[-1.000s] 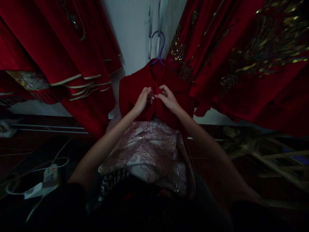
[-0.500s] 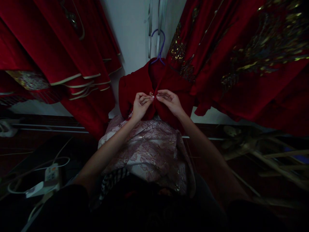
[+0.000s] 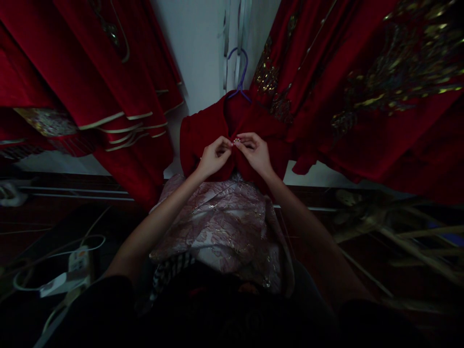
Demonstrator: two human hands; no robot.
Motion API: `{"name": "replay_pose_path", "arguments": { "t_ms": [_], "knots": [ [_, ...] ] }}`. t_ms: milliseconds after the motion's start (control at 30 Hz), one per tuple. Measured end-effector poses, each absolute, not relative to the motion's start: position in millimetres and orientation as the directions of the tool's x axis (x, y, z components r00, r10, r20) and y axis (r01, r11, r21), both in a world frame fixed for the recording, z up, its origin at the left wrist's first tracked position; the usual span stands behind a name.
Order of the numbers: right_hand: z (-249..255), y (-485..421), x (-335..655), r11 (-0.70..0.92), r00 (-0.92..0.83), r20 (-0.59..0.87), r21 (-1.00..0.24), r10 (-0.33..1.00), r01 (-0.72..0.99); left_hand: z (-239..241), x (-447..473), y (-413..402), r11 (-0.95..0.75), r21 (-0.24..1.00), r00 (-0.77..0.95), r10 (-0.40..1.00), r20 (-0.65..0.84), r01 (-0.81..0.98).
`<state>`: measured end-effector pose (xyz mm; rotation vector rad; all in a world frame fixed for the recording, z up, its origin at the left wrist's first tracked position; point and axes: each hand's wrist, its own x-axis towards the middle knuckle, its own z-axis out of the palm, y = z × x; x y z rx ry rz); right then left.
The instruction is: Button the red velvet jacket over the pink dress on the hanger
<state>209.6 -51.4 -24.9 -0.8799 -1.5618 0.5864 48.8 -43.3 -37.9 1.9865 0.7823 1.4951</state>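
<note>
Head view. Dim room. Small red jacket (image 3: 197,133) hangs on a purple hanger (image 3: 239,72) against the white wall (image 3: 197,48), between racks of clothing.

Left hand (image 3: 213,157) and right hand (image 3: 256,152) meet at the jacket's front opening. Fingers of both are curled tight, pinching the cloth edges together around a small pale fastening (image 3: 236,140).

Pink brocade fabric (image 3: 224,227) lies below the wrists.

Red gold-trimmed robes (image 3: 119,82) hang to the left, gold-embroidered red garments (image 3: 366,72) to the right. White power strip (image 3: 77,261) sits low left.
</note>
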Motion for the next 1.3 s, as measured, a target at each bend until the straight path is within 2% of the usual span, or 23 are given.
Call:
{"name": "replay_pose_path", "arguments": {
  "t_ms": [300, 567, 733, 833, 967, 1067, 1200, 1300],
  "knots": [
    [-26, -59, 214, 0.616, -0.034, 0.624, -0.76, 0.781, 0.208, -24, 52, -48, -0.725, 0.608, 0.228, 0.683, 0.694, 0.324],
    [-22, -53, 219, 0.62, -0.058, 0.621, -0.762, 0.781, 0.187, -15, 49, -52, -0.77, 0.528, 0.328, 0.633, 0.701, 0.358],
    [-21, -49, 219, 0.601, -0.087, 0.599, -0.768, 0.796, 0.221, -11, 49, -50, -0.8, 0.442, 0.381, 0.588, 0.714, 0.407],
    [-23, -44, 216, 0.6, -0.093, 0.599, -0.757, 0.795, 0.257, -15, 53, -49, -0.793, 0.432, 0.367, 0.591, 0.719, 0.43],
    [-33, -41, 216, 0.602, -0.08, 0.605, -0.753, 0.792, 0.268, -24, 62, -46, -0.775, 0.496, 0.251, 0.609, 0.752, 0.392],
    [-47, -50, 223, 0.582, -0.148, 0.566, -0.752, 0.811, 0.31, -32, 70, -39, -0.749, 0.588, 0.189, 0.653, 0.733, 0.305],
    [-69, -73, 242, 0.468, -0.169, 0.476, -0.624, 0.863, 0.626, -54, 84, -32, -0.657, 0.745, 0.087, 0.754, 0.651, 0.119],
    [-80, -86, 262, 0.288, -0.106, 0.366, -0.489, 0.924, 0.824, -81, 97, -32, -0.495, 0.868, 0.085, 0.864, 0.496, -0.031]
  ]
}}
